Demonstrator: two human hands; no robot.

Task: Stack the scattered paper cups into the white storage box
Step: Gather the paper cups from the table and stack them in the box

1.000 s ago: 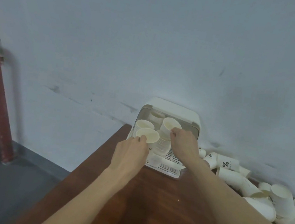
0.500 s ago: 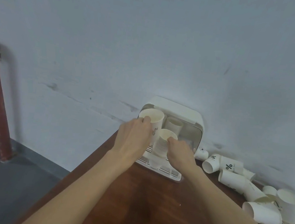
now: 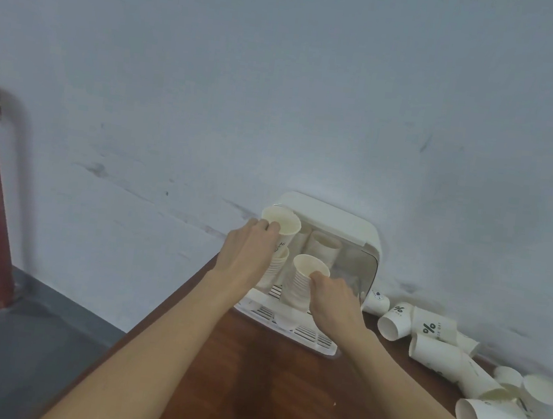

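Head view: white box [image 3: 336, 216] on the table [image 3: 249, 378] holds upright cup stacks [image 3: 297, 287] — loose cups [image 3: 437, 355] lie right. Left hand [image 3: 249, 258] grips a raised cup [image 3: 280, 222]; right hand [image 3: 334, 298] pinches the front stack's rim.

- paper cup lying on its side [image 3: 433, 328], right of the storage box: large black "%" on its wall, small line under it, reads roughly "…ICE DAY", start unclear
- neighbouring tipped cup [image 3: 395, 321]: smaller "%" mark, subtext too small to read
- cup in left hand [image 3: 281, 226]: dark print, partly hidden, illegible
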